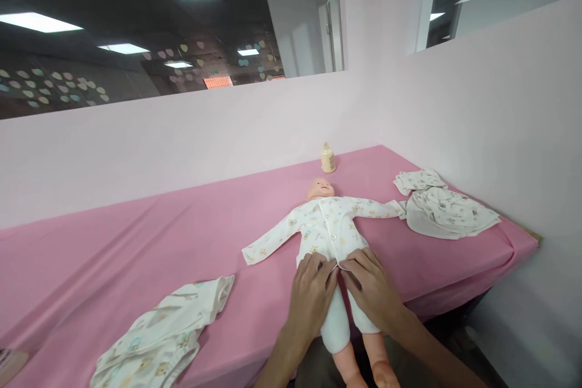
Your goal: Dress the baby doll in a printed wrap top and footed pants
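A baby doll [321, 189] lies on its back on the pink-covered table [136, 242], head toward the wall, legs hanging over the near edge. It wears a white printed shirt [325, 224] with sleeves spread wide. My left hand [311, 297] and my right hand [370, 288] meet at the shirt's lower hem. The fingertips of both hands pinch the two front flaps together at the doll's waist.
A small cream bottle [328, 158] stands near the wall behind the doll's head. A heap of white printed baby clothes [443, 206] lies at the right end. Another printed garment [159, 333] lies at the near left edge. Pink partition walls enclose the back and right.
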Available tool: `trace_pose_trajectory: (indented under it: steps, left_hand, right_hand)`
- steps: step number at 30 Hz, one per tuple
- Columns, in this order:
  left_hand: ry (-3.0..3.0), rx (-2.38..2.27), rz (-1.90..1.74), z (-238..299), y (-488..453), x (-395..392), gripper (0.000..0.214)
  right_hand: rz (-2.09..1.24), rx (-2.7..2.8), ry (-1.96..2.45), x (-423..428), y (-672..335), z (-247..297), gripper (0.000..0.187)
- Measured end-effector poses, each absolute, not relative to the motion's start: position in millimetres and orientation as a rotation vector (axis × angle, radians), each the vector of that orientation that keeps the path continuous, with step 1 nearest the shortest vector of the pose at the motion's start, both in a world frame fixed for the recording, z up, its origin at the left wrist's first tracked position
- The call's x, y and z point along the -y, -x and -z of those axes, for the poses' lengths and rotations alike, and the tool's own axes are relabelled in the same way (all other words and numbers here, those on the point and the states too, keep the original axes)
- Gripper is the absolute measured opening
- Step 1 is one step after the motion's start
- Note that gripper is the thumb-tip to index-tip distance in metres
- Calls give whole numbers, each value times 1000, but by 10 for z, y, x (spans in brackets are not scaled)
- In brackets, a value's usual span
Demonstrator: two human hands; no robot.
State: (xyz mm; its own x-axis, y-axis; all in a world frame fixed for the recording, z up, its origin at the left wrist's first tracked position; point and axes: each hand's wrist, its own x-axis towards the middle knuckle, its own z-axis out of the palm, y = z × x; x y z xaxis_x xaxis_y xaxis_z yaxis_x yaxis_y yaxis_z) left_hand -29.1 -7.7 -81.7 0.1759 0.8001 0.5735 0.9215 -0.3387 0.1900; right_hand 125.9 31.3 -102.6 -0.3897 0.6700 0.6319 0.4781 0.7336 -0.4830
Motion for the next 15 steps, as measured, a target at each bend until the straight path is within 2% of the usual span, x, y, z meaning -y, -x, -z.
trace_pose_trajectory:
  steps: [6,15]
  left_hand:
    - [2163,1854,1107,911,555,198,24]
    - [2037,2020,976,999,720,167,32]
  right_hand:
    - [-327,1976,885,-298,-1494,1125,18]
    - [-370,2033,937,-682,-1597,1095,17]
